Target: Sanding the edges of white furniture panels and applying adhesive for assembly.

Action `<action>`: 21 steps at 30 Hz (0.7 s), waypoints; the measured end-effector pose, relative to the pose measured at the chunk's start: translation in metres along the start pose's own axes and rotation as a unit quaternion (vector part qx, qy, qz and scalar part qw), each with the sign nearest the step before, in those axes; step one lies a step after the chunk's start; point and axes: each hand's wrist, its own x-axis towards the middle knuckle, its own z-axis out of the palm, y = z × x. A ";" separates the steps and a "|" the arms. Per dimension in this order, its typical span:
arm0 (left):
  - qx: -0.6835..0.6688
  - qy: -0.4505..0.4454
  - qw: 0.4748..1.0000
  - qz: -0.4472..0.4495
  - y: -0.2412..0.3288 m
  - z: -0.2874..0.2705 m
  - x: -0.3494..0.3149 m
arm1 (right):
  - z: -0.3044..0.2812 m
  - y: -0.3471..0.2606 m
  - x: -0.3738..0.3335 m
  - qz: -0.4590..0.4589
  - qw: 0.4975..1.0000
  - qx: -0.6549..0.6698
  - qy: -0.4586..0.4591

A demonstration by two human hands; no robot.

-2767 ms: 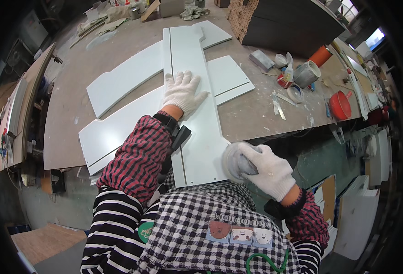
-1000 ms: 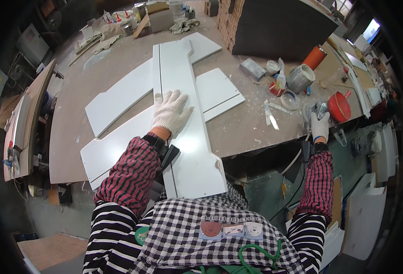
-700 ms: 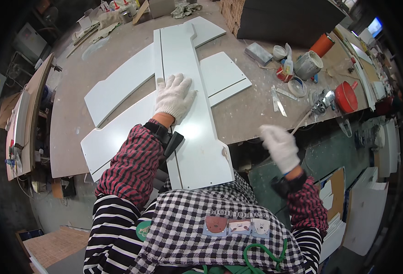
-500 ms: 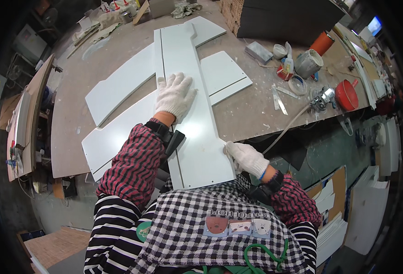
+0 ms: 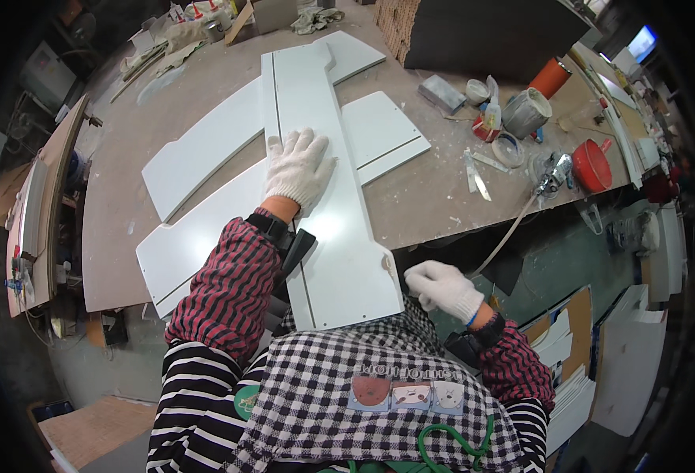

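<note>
A cluttered workshop surrounds a wide, brownish desk (image 5: 115,213) marked with pale smears, and greenish floor (image 5: 572,264) shows past its near edge. The left hand (image 5: 298,167), in a white knit glove, lies flat with its fingers apart, pressing on a long white board (image 5: 335,276) that extends over the desk's near edge toward the person's apron (image 5: 339,363). The gloved right hand (image 5: 444,290) is near a brownish patch on that board's right edge, its fingers curled together; whether anything is inside them, I cannot tell. Beneath the long board, other white boards (image 5: 205,150) stick out on both sides, lying on the desk. Farther right are two metal blades (image 5: 481,183), a silver sander (image 5: 554,175) with a pale hose (image 5: 505,240), and a red pan (image 5: 593,167) just beside it. Behind these stand a grey bucket (image 5: 526,112), an orange cylinder (image 5: 550,77) and a big dark block (image 5: 489,35).
</note>
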 end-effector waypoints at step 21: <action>0.005 0.012 1.000 -0.004 0.001 -0.002 -0.006 | -0.143 -0.039 0.137 -0.012 0.892 -0.281 0.353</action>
